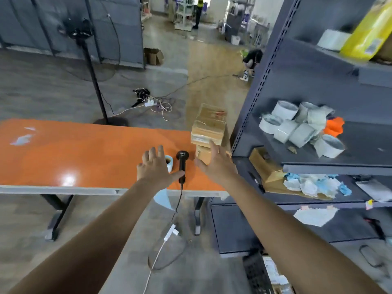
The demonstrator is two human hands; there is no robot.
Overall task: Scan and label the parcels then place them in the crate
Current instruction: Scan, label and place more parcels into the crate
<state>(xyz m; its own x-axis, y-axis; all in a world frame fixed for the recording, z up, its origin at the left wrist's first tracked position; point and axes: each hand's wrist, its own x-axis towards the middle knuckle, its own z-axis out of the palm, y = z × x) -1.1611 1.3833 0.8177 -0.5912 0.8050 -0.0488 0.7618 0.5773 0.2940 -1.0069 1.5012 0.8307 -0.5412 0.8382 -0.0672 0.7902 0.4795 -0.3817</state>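
A stack of brown cardboard parcels (209,126) stands at the right end of the orange table (84,153). A black handheld scanner (182,161) lies on the table just left of the stack, its cable hanging over the front edge. A small white label roll (169,163) stands beside the scanner. My left hand (156,167) hovers with fingers spread over the table by the label roll and scanner, holding nothing. My right hand (216,161) reaches with straight fingers toward the lowest parcel of the stack; whether it touches is unclear. No crate is in view.
A grey metal shelving unit (297,124) stands right of the table, holding tape rolls (297,126), crumpled paper and a yellow bag (369,32). A fan stand (95,81) and tangled cables (152,100) are on the floor behind the table. A person stands far back.
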